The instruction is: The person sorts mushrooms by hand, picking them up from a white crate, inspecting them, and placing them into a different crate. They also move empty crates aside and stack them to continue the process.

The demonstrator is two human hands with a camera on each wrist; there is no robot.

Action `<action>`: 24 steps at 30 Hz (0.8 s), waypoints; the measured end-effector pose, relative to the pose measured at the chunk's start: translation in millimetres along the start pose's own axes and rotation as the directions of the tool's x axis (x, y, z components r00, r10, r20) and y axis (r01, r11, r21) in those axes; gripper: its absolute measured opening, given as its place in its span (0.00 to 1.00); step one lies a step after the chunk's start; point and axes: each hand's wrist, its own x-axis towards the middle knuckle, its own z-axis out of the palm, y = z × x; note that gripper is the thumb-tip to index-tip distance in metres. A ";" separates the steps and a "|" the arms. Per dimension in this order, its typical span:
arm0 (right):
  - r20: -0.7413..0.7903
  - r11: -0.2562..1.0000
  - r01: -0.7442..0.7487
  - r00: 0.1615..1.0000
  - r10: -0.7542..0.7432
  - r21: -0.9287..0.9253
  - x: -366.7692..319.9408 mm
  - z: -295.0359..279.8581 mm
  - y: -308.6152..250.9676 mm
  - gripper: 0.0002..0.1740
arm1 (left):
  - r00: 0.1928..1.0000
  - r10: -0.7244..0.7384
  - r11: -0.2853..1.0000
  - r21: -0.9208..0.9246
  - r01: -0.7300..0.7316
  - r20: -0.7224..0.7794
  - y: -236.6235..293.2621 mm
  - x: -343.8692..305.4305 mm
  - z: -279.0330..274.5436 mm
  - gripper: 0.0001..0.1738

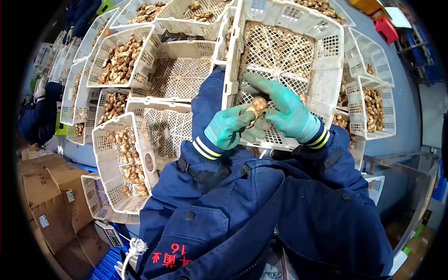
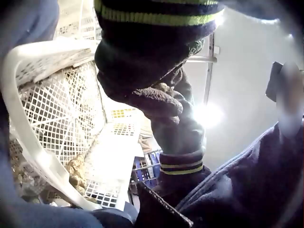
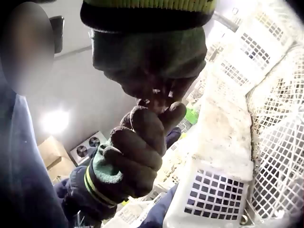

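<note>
Two green-gloved hands [image 1: 227, 125] [image 1: 293, 111] meet at one mushroom [image 1: 257, 108].

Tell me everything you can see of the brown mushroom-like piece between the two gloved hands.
The mushroom-like piece has a rounded, brown end and narrows to a paler, tan part. Its surface looks natural and slightly uneven, mottled in browns. In the head view its rounded end points away from the wearer, and it is held up over a white mesh crate. The gloved left hand grips it; the gloved right hand is close at its other side, though contact there is hard to confirm.
</note>
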 end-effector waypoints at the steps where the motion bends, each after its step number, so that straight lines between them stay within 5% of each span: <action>1: -0.029 0.998 -0.009 1.000 0.007 -0.058 -1.7 -8.8 -0.4 0.49 | 1.000 0.010 0.998 -0.058 -0.011 -0.008 -1.8 0.2 1.4 0.29; 3: -0.223 0.991 -0.105 0.971 0.083 -0.085 -12.3 -24.1 25.5 0.40 | 0.999 0.031 0.984 -0.177 -0.036 -0.029 -8.3 0.1 -0.7 0.29; 4: -0.197 0.903 -0.290 0.951 0.237 -0.317 -23.9 -40.9 45.4 0.35 | 0.994 0.013 0.922 -0.387 0.030 0.109 -15.6 4.1 -14.8 0.29; 5: -0.169 0.731 -0.431 0.898 0.407 -0.530 -31.7 -46.2 57.2 0.31 | 0.992 0.021 0.872 -0.487 0.041 0.122 -21.8 5.9 -19.1 0.29; 7: -0.113 0.242 -0.406 0.679 0.726 -0.881 -44.1 -49.9 75.6 0.25 | 0.988 0.042 0.741 -0.668 0.068 0.147 -30.8 9.4 -25.9 0.30; 8: -0.012 0.320 -0.363 0.677 0.736 -0.875 -56.3 -45.3 90.9 0.23 | 0.962 0.046 0.645 -0.743 0.178 0.270 -33.6 9.2 -35.3 0.30; 10: 0.138 0.401 -0.304 0.624 0.769 -0.864 -70.4 -29.0 101.4 0.23 | 0.984 0.007 0.678 -0.724 0.127 0.179 -34.4 7.6 -35.2 0.31; 15: 0.169 0.368 -0.170 0.664 0.729 -0.914 -79.0 -4.1 118.8 0.26 | 0.967 0.026 0.635 -0.751 0.180 0.253 -32.3 5.7 -45.5 0.31; 16: 0.149 0.353 -0.171 0.680 0.718 -0.920 -79.1 -3.4 122.5 0.26 | 0.974 0.015 0.736 -0.662 0.142 0.226 -28.3 5.3 -44.3 0.30; 19: 0.128 0.269 -0.103 0.683 0.719 -0.958 -75.7 0.4 120.3 0.22 | 0.987 0.042 0.954 -0.288 -0.086 -0.155 -24.7 -0.5 -30.7 0.30; 20: 0.128 0.235 -0.068 0.677 0.724 -0.970 -73.1 1.4 117.6 0.21 | 0.988 0.129 0.919 -0.365 -0.149 -0.079 -31.6 2.1 -37.5 0.31; 24: 0.057 0.250 -0.150 0.744 0.666 -0.957 -76.2 2.7 119.7 0.13 | 0.908 0.164 0.976 -0.071 -0.207 -0.386 -23.0 -7.3 -18.9 0.33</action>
